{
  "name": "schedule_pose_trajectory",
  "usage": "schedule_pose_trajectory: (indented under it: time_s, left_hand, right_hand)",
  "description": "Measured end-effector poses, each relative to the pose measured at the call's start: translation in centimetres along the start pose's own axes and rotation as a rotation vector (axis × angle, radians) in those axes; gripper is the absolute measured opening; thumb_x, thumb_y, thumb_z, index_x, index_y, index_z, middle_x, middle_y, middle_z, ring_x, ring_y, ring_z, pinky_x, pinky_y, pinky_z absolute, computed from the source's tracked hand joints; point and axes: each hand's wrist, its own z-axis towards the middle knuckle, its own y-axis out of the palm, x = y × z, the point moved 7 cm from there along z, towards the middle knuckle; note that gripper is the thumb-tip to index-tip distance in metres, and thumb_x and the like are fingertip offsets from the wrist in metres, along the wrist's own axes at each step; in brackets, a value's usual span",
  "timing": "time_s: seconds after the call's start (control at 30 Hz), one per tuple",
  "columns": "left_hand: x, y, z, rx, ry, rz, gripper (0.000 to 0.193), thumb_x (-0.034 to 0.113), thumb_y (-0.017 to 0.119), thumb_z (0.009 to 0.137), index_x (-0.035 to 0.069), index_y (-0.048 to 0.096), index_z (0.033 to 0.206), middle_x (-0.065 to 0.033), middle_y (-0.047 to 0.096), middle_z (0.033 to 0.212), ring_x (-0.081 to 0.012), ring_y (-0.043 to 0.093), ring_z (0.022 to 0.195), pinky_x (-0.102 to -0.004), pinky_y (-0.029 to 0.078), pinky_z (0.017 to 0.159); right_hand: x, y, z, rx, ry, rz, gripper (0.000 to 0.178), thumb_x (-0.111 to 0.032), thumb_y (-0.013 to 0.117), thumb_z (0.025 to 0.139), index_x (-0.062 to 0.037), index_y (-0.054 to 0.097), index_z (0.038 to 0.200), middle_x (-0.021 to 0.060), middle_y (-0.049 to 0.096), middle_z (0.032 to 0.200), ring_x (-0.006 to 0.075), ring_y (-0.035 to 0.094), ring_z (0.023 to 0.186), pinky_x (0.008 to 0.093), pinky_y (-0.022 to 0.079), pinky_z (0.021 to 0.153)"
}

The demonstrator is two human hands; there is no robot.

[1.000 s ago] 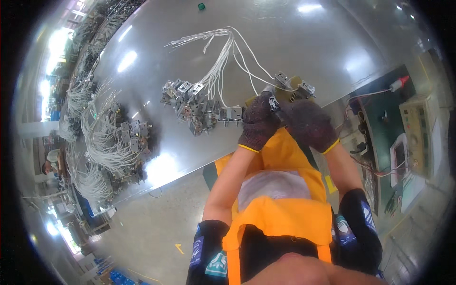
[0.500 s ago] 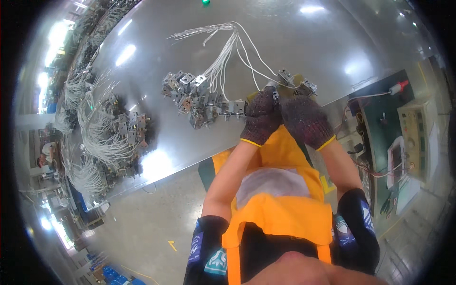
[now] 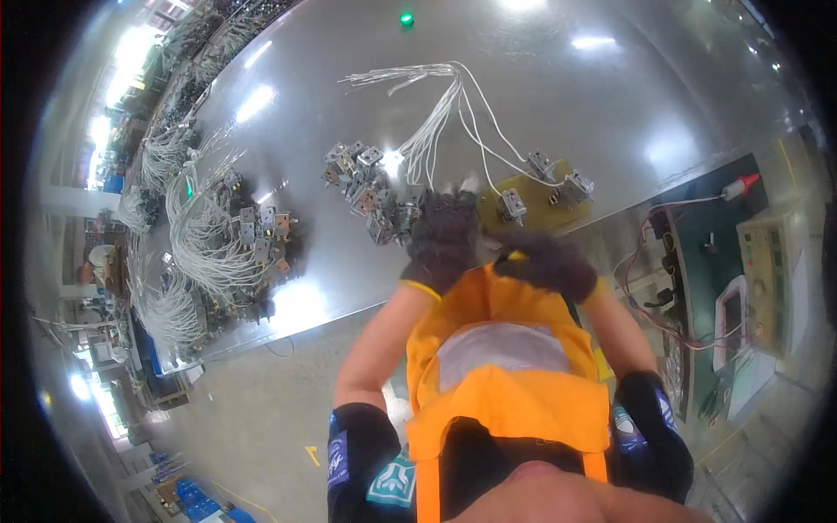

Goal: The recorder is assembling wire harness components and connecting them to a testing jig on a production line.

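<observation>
My left hand, in a dark knit glove with a yellow cuff, reaches to the right end of a pile of small metal switch-like parts. Its fingers are blurred, and whether they grip a part cannot be made out. My gloved right hand is curled at the table's near edge, with a bit of yellow showing at its fingers; what it holds is unclear. Just beyond it lies a brown-yellow board. Three metal parts with white wires sit on it, one of them the nearest part. The white wires run away in a bundle.
More metal parts with white wire bundles crowd the table's left side. To the right, a green-topped surface holds a beige instrument box, red and dark cables and a red-tipped plug. The steel table reflects ceiling lights.
My left hand has moved left off the board to the pile. My right hand has drawn back toward me, uncovering the board and a third metal part. The whole view has shifted slightly.
</observation>
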Motion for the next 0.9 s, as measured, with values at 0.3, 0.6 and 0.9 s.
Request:
schedule_pose_trajectory:
  time_s: [0.3, 0.6, 0.9]
  left_hand:
    - [-4.4, -1.4, 1.0, 0.083, -0.328, -0.912, 0.051, -0.002, 0.069, 0.076, 0.005, 0.053, 0.124, -0.0106, 0.062, 0.119, -0.0231, 0.058, 0.114, -0.0347, 0.045, 0.098]
    - [-2.3, 8.0, -2.2, 0.106, -0.836, -1.329, 0.048, 0.01, 0.076, 0.081, 0.003, 0.056, 0.124, -0.0048, 0.062, 0.104, -0.0133, 0.061, 0.091, -0.0276, 0.052, 0.079]
    - [2.1, 6.8, 0.8, 0.165, -0.258, -0.478, 0.058, 0.018, 0.078, 0.074, 0.004, 0.054, 0.125, -0.0197, 0.062, 0.106, -0.0371, 0.061, 0.099, -0.0439, 0.049, 0.087]
  right_hand:
    - [4.9, -4.9, 4.7, 0.336, -0.292, 0.0, 0.059, -0.027, 0.071, 0.086, -0.0058, 0.052, 0.138, 0.0041, 0.064, 0.1, 0.0111, 0.06, 0.088, 0.028, 0.051, 0.079]
    - [4.8, -11.4, 4.2, 0.377, -0.083, 0.128, 0.044, -0.026, 0.065, 0.088, -0.0038, 0.062, 0.125, 0.0176, 0.069, 0.109, 0.0285, 0.066, 0.1, 0.0358, 0.051, 0.088]
    - [0.6, -7.3, 0.2, 0.412, -0.487, -0.474, 0.029, -0.021, 0.061, 0.088, -0.0072, 0.063, 0.113, 0.0196, 0.068, 0.094, 0.0371, 0.065, 0.084, 0.0421, 0.052, 0.073]
